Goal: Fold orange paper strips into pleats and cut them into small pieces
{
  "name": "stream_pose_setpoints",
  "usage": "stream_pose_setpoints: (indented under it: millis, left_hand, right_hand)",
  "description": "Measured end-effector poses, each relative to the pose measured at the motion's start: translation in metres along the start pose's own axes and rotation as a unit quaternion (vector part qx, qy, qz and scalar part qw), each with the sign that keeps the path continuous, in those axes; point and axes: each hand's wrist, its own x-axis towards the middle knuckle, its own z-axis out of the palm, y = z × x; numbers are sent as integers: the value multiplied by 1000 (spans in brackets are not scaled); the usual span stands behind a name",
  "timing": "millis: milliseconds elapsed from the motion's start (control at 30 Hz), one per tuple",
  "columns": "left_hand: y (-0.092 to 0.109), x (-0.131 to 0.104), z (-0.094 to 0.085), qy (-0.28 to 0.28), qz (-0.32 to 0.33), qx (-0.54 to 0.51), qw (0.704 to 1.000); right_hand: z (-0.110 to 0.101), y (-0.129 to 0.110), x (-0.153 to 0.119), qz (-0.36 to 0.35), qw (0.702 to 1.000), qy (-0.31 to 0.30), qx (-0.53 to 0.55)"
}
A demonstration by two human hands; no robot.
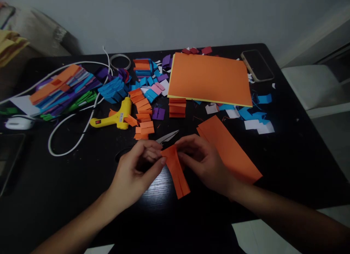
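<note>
My left hand (138,166) and my right hand (203,161) pinch the top end of a folded orange paper strip (176,172) between them, just above the black table (68,188). The strip hangs toward me and shows a slit along its length. A wider orange paper strip (232,150) lies flat under and beyond my right hand. The blades of a pair of scissors (167,136) poke out just behind my fingers; their handles are hidden by my left hand.
A yellow glue gun (113,117) with a white cord (73,135) lies left of centre. Several small folded orange pieces (143,113) sit beside it. Large orange sheets (209,79), a phone (257,64), coloured strips (64,88) and blue and white scraps (255,117) cover the far half.
</note>
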Motion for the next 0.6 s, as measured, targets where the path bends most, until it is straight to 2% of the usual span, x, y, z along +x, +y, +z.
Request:
stream_pose_setpoints:
  millis: [233,333,433,600]
  left_hand:
    - [-4,-2,-2,-25,12,9,1000]
    - [-4,-2,-6,-42,84,101,990]
    - [-4,-2,-10,-74,172,193,963]
    - [-6,-3,-12,-108,233,250,934]
  right_hand:
    - [0,0,-1,-9,1000,-7,3]
    - [1,0,-1,-16,1000,-11,8]
    - [0,-2,-1,-14,1000,-25,-4]
    - [-2,-5,-1,-8,998,-60,-22]
